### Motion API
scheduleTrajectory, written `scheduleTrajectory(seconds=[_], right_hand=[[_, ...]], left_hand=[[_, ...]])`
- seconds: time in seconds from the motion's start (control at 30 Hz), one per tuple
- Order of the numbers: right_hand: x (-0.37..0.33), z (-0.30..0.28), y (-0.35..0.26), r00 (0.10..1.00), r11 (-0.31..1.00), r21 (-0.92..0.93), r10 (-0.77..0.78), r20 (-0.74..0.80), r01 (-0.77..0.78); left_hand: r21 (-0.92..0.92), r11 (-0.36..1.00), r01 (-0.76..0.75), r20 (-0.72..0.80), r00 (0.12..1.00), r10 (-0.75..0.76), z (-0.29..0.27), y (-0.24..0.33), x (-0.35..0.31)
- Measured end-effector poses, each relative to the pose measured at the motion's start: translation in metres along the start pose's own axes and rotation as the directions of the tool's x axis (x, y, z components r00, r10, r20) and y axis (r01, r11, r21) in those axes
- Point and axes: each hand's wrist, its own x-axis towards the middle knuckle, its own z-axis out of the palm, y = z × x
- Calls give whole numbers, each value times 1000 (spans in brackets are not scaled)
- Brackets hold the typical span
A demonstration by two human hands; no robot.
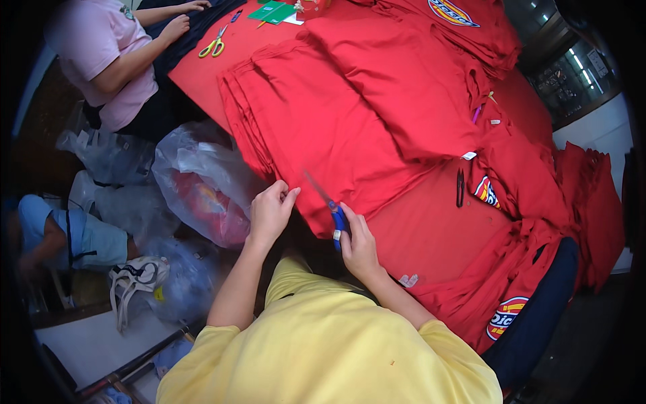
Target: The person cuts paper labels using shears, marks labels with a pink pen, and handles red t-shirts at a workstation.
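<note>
My right hand (359, 246) is wrapped round the blue handles of a pair of scissors (338, 219). Their blades point away toward the red cloth and look slightly blurred. Beside them, at the near left edge of the cloth, my left hand (270, 210) is closed in a pinch. Whatever is between its fingertips, if anything, is too small to make out. Ahead of both hands, a stack of red garments (363, 101) lies folded and rumpled across the table.
Yellow-handled scissors (214, 46) and green cards (272, 12) lie at the far left. Black thread snips (460, 188) rest on the red table (417, 236). More red garments (501, 283) drape at right. A filled plastic bag (202, 175) stands left; a co-worker in pink (108, 54) works beyond.
</note>
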Motion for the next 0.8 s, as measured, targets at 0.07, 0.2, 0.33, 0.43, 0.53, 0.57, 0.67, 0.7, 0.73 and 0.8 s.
scheduleTrajectory(seconds=[0.07,0.2,0.33,0.43,0.53,0.57,0.67,0.7,0.73,0.8], right_hand=[[-20,-9,-3,988,993,-46,109,112,-104],[-43,-18,12,982,942,278,169,89,-188],[-47,-37,6,939,736,584,294,179,-342],[-53,-47,-1,929,658,659,305,210,-365],[-56,-56,-13,938,619,711,288,190,-334],[-57,-60,-16,938,637,695,293,182,-334],[-62,-68,-18,939,677,656,299,170,-334],[-63,-70,-17,939,682,649,296,177,-338],[-64,-70,-19,938,685,643,287,192,-341],[-66,-65,-17,949,743,592,259,178,-314]], left_hand=[[70,997,-44,-77,996,50,3,-1,-6],[19,1000,-6,-122,993,8,-6,10,-4],[-927,299,225,180,969,-171,14,-2,-4],[-849,-51,525,528,847,-69,19,47,-34],[-750,283,598,641,762,90,49,33,-70],[-730,351,586,649,755,91,50,32,-74],[-717,486,499,629,764,145,20,40,-65],[-796,415,441,550,813,192,8,45,-58],[-863,256,435,489,847,210,9,36,-49],[-855,-59,515,513,857,55,-8,47,-25]])
